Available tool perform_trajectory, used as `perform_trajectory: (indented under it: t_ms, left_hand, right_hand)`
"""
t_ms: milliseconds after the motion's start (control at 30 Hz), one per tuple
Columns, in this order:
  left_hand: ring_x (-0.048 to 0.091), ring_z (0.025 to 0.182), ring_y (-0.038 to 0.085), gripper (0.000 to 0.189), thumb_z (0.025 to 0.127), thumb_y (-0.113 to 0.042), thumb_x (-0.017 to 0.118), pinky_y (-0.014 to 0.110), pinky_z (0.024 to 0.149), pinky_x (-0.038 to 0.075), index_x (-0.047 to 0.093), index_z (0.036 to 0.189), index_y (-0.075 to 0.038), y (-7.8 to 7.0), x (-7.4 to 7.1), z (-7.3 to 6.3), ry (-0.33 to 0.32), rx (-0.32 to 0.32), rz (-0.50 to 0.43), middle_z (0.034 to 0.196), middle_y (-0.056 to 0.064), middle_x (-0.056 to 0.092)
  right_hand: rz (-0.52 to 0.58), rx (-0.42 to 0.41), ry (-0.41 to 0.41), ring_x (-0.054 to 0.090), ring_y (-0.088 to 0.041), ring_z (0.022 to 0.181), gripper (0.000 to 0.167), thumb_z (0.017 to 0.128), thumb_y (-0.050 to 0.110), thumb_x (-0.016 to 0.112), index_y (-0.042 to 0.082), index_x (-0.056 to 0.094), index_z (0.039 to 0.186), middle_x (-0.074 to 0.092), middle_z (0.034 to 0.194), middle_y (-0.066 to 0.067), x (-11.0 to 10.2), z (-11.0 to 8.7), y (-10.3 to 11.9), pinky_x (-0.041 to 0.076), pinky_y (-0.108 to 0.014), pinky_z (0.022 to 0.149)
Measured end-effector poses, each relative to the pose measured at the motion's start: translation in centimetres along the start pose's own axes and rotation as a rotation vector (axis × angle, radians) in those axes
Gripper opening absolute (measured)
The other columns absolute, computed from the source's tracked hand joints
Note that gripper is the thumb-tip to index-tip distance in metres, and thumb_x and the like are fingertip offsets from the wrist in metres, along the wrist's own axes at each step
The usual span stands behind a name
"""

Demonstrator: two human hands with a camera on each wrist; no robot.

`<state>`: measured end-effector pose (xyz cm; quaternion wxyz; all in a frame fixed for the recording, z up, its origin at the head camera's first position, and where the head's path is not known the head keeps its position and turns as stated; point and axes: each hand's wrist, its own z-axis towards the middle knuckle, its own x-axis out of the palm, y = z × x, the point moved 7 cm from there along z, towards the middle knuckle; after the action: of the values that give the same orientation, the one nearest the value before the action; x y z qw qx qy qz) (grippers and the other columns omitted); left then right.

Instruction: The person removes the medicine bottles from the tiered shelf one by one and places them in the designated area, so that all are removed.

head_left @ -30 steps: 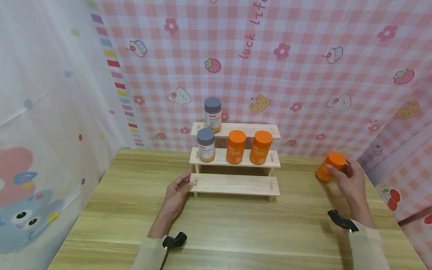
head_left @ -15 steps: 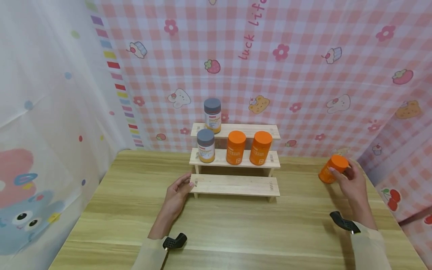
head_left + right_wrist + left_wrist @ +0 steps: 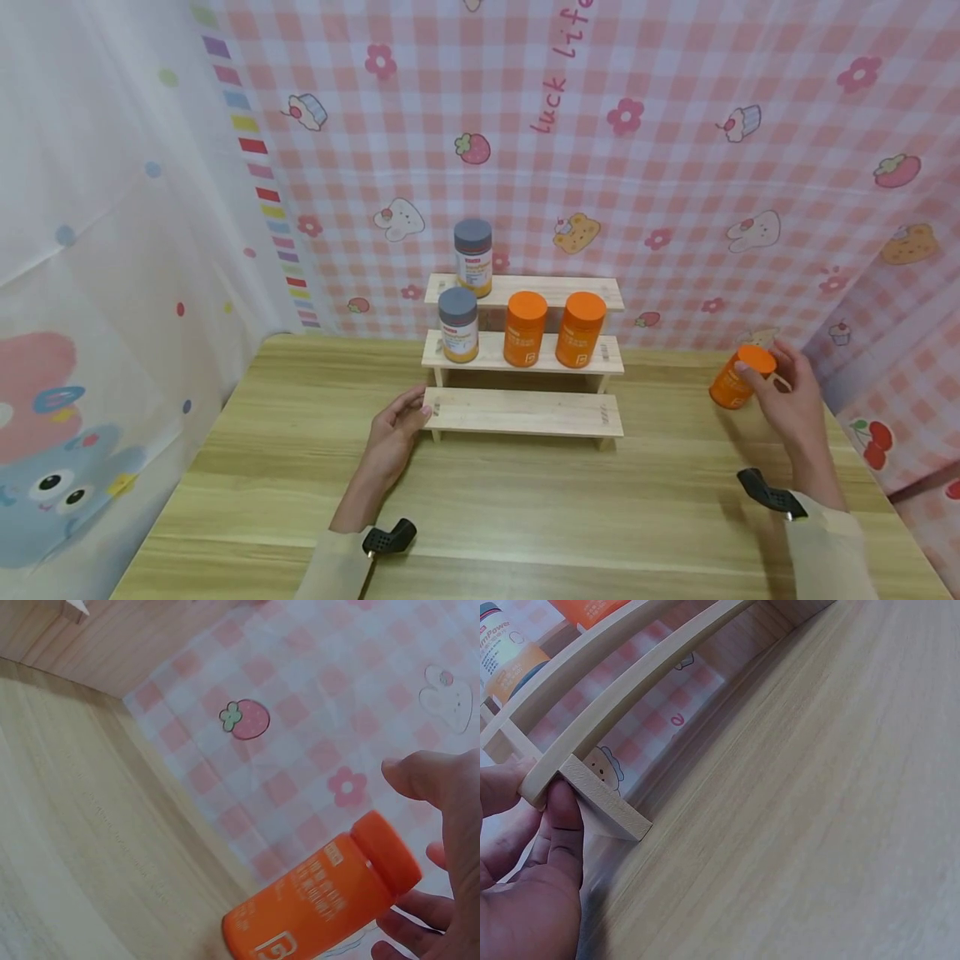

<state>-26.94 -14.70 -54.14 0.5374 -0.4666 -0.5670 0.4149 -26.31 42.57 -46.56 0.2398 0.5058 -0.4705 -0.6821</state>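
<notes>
My left hand (image 3: 393, 429) pinches the left end of the lowest board of a three-step wooden display rack (image 3: 525, 410), thumb above and a finger beneath, as the left wrist view (image 3: 544, 862) shows. At the table's far right an orange bottle (image 3: 738, 379) with an orange cap stands upright. Around it, my right hand (image 3: 791, 404) has its thumb and fingers spread. In the right wrist view the thumb (image 3: 420, 776) is clear of the bottle (image 3: 315, 900), while the other fingers lie behind its cap; whether they touch it I cannot tell.
The middle step carries a grey-capped bottle (image 3: 458, 325) and two orange bottles, one in the centre (image 3: 525, 329) and one at right (image 3: 580, 329). Another grey-capped bottle (image 3: 473, 258) stands on the top step's left. A checked cloth (image 3: 675, 167) hangs behind the wooden table (image 3: 525, 517).
The orange bottle has shifted slightly right and now stands more upright. My right thumb and fingers have spread away from it. My left hand has kept its place on the rack.
</notes>
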Motion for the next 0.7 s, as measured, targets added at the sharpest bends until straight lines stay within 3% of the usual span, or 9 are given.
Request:
perform_trajectory:
  t_ms: [467,700]
  left_hand:
    - [0.058,0.113,0.01,0.049,0.099,-0.001,0.062,0.016,0.094,0.052,0.05,0.147,0.002,0.0,0.0,0.0,0.001,0.004,-0.004,0.126,0.011,0.056]
    - [0.058,0.112,0.01,0.05,0.1,-0.001,0.061,0.016,0.094,0.053,0.049,0.148,0.003,0.1,-0.1,0.0,0.001,0.002,-0.009,0.127,0.012,0.056]
  right_hand:
    - [-0.052,-0.074,0.01,0.017,-0.033,0.158,0.085,0.097,0.048,0.067,0.034,0.019,0.164,0.016,0.173,-0.007,-0.3,-1.0,4.1,0.012,-0.055,0.13]
    - [-0.066,-0.181,0.024,0.017,-0.033,0.158,0.083,0.096,0.044,0.069,0.034,0.021,0.164,0.019,0.172,-0.004,0.4,-1.8,6.8,0.012,-0.056,0.129]
